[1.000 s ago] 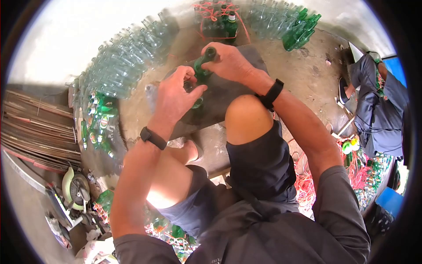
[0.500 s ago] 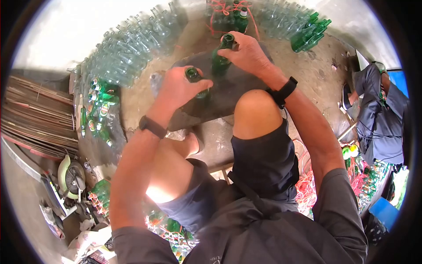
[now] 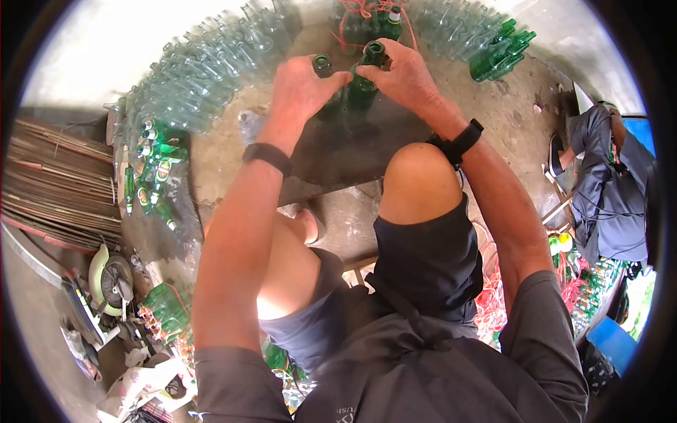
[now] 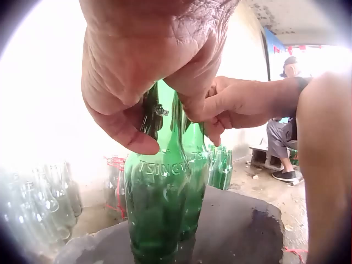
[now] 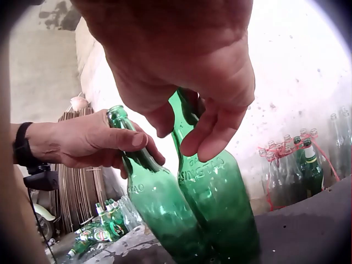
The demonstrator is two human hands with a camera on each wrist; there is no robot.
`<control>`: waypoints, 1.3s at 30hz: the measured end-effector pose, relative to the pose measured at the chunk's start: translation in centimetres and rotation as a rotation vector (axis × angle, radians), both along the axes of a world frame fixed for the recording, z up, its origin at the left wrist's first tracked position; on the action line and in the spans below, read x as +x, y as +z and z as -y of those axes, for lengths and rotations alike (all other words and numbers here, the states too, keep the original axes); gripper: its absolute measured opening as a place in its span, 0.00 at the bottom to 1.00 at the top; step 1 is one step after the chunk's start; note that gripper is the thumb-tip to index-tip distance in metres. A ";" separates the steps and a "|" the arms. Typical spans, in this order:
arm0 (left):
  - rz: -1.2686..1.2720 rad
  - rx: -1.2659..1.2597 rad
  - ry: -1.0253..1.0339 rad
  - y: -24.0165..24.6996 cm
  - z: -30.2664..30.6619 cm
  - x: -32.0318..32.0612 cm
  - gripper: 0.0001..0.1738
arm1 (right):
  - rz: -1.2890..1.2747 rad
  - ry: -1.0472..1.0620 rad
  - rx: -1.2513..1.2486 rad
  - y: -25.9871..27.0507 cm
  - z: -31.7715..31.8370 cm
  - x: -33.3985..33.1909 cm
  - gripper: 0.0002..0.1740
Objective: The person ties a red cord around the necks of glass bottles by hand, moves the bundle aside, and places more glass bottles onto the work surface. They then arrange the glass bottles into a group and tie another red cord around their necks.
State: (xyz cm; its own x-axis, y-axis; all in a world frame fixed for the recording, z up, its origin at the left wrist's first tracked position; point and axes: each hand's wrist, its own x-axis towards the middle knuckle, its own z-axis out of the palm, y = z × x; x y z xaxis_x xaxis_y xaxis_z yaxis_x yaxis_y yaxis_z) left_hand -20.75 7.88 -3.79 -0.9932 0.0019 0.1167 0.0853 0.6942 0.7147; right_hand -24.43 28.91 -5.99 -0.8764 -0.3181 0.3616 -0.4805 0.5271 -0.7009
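Two green glass bottles with raised lettering stand side by side on a dark slab. My left hand grips the left bottle round its neck, thumb on the near side. The neck of the right bottle is held by my right hand, with fingers and thumb curled about it. In the right wrist view the two bottle bodies overlap, the left bottle leaning slightly. Both open mouths show from above, and the thumbs nearly meet between the necks.
Rows of clear bottles line the wall at the back left. A bundle tied with red string stands behind the slab. Green bottles lie back right, others at left. Another person sits at far right.
The left hand has moved forward and right with its bottle, beside the other bottle. Over the second, the right hand shifted its bottle right and set it more upright.
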 end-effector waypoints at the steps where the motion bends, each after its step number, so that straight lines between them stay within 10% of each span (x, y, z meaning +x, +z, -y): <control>1: 0.010 0.040 0.001 0.2 0.0 -0.2 0.24 | 0.002 -0.001 0.001 0.0 -0.1 0.0 0.18; 39: 0.216 -0.051 -0.009 -0.5 1.1 -0.2 0.47 | 0.418 0.072 0.052 2.4 -1.1 1.5 0.31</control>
State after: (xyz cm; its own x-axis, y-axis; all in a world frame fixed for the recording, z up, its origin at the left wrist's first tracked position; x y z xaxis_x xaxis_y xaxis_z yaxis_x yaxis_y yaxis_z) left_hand -20.92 6.74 -4.27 -0.9950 0.0116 -0.0994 -0.0596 0.7295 0.6813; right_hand -22.95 30.03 -3.61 -0.9190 -0.3923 -0.0381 -0.1975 0.5420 -0.8169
